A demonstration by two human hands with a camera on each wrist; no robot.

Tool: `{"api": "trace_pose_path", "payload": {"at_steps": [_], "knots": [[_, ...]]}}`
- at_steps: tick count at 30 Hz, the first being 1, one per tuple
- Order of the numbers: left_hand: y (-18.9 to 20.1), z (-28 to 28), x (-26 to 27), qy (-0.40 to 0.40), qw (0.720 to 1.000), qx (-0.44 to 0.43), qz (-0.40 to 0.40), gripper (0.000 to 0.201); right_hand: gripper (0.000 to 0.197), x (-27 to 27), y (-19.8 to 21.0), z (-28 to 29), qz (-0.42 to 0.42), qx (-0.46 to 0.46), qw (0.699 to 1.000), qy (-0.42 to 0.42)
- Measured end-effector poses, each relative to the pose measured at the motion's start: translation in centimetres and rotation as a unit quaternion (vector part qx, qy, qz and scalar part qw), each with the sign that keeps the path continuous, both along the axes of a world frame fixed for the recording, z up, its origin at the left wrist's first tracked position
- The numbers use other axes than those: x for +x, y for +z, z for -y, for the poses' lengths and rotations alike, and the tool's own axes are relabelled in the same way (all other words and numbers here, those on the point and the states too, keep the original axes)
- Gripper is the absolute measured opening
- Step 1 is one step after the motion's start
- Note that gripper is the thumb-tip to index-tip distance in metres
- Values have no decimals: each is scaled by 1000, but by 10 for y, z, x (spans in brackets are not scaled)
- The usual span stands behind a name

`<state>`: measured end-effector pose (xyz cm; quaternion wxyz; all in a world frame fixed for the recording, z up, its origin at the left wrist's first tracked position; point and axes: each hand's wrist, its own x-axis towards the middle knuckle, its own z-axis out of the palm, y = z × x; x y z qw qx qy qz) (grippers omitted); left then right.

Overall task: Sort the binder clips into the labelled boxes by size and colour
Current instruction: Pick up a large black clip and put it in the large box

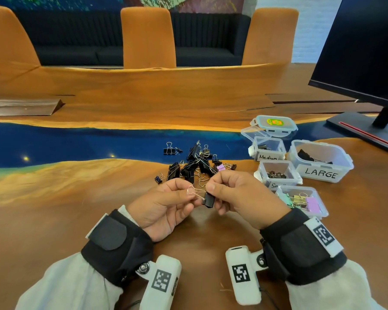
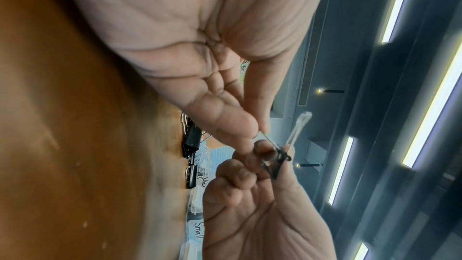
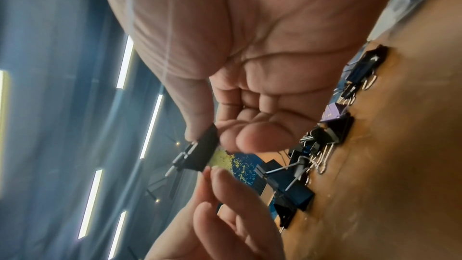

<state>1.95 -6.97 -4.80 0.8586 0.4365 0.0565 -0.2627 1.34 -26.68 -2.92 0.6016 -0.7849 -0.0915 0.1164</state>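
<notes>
Both hands hold one black binder clip [image 1: 208, 200] above the table, near the front. My right hand [image 1: 238, 195] pinches its black body [image 3: 202, 148] between thumb and fingers. My left hand [image 1: 168, 202] pinches one of its wire handles [image 1: 194, 190], seen as a thin wire [image 2: 268, 139] in the left wrist view. A pile of loose clips [image 1: 194, 163], mostly black with one purple clip [image 1: 220, 168], lies just beyond the hands. Four open clear boxes stand at the right: Medium [image 1: 269, 156], LARGE [image 1: 323, 173], Small [image 1: 278, 184] and a box of coloured clips [image 1: 318, 206].
A clear lid with a sticker [image 1: 277, 124] lies behind the boxes. A monitor on its stand [image 1: 358, 52] fills the far right. Orange chairs [image 1: 148, 36] stand beyond the wooden table with its blue resin stripe [image 1: 76, 142].
</notes>
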Motion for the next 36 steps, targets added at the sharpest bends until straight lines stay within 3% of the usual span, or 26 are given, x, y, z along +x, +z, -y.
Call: {"api": "trace_pose_path", "payload": {"at_steps": [6,10,12,15,19,25,28,32,36], "knots": [[1,0,2,20,1000,-22,2,22,19,6,-8,1,-18,-46,998,-43],[-4,-2,2,-19,1000,-15,6,31,19,5,-7,-2,-23,-47,998,-43],[-6,-1,3,-31,999,-2,6,25,20,2,-3,-5,-14,-61,997,-39],[-6,0,3,-21,1000,3,-2,14,20,-1,16,-4,33,-107,993,-43],[-4,1,4,-7,1000,-5,-24,13,9,9,63,14,95,-195,975,-50],[-2,0,6,3,999,-24,-39,23,9,67,123,57,150,-446,881,-55],[-2,-2,8,13,998,-30,-56,21,22,111,113,76,95,-560,822,-41],[-3,-3,11,25,997,-31,-67,22,54,134,94,93,18,-672,741,8],[-6,-4,12,27,997,-32,-69,36,66,136,86,93,8,-703,710,26]]}}
